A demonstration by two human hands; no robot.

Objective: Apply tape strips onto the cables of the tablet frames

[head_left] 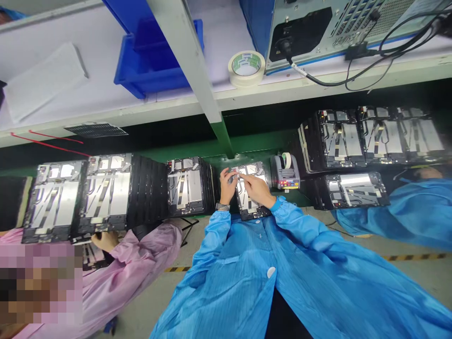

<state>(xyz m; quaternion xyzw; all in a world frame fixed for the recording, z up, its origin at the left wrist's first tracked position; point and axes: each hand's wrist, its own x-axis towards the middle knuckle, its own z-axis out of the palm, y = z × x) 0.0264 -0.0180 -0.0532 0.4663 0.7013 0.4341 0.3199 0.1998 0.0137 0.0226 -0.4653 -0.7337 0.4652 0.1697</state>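
Observation:
In front of my body lies an opened tablet housing [252, 205] with silver panels and a black frame. My left hand [228, 186] is at its upper left corner, thumb and forefinger curled towards each other; anything between them is too small to make out. My right hand [257, 189] lies over the middle of the housing, its forefinger reaching to the left fingertips. The right fingers are bent together, and what they pinch, if anything, is hidden. Just right of the housing stands a grey tape dispenser [286, 172] with a lit red display and a tape roll on top.
Stacks of similar housings stand left [185, 186] and right [342, 139]. A co-worker's pink sleeve [141, 254] is at left, another's blue sleeve [406, 212] at right. The shelf above holds a blue bin [151, 70], a tape roll [246, 70] and a cabled metal case [318, 33].

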